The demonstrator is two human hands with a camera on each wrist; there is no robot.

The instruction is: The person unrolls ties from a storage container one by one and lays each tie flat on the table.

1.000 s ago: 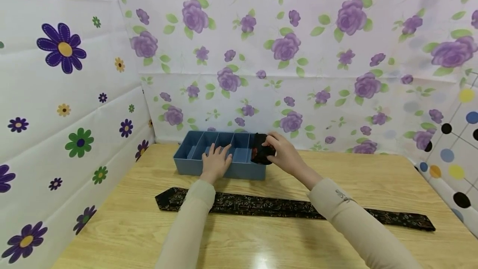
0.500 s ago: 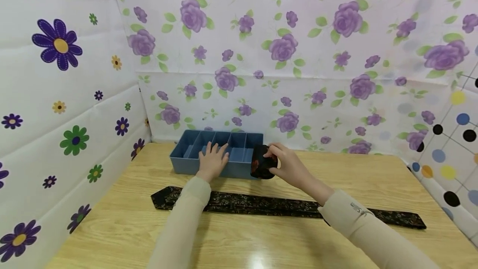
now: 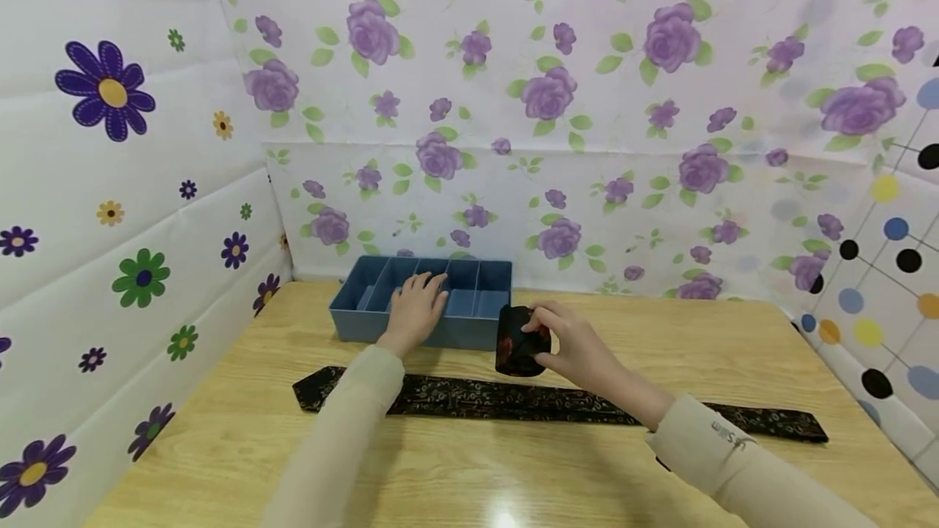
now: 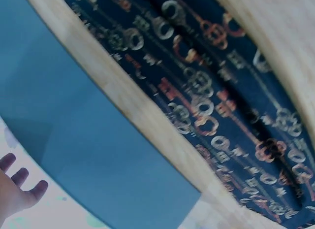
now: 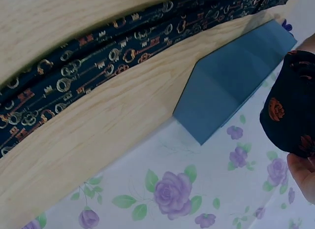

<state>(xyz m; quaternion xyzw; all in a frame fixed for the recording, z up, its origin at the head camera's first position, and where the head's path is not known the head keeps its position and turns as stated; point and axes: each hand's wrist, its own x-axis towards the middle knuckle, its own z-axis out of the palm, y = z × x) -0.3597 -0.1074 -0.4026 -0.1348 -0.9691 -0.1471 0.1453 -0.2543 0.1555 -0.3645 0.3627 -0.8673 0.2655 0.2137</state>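
Observation:
My right hand [image 3: 583,353] pinches a rolled-up dark necktie [image 3: 519,342] with orange-red motifs, held just off the right end of the blue divided box [image 3: 418,331]. The roll's layers show at its end in the right wrist view, where the rolled necktie [image 5: 283,108] is partly cut off by the frame edge. My left hand [image 3: 414,312] lies over the box's front rim, fingers spread above the middle compartments and holding nothing. Before the box a second necktie [image 3: 499,400], black with a key pattern, stretches flat across the table under both forearms.
The wooden table [image 3: 440,471] ends at a floral cloth backdrop [image 3: 506,104] behind the box. A daisy-print cloth [image 3: 147,186] stands along the left side and a dotted cloth [image 3: 880,308] along the right. Dividers split the box into several compartments.
My right hand has lifted the rolled necktie from over the box's right-end compartment, moving it toward me and slightly right. The left hand has stayed at the box's front rim.

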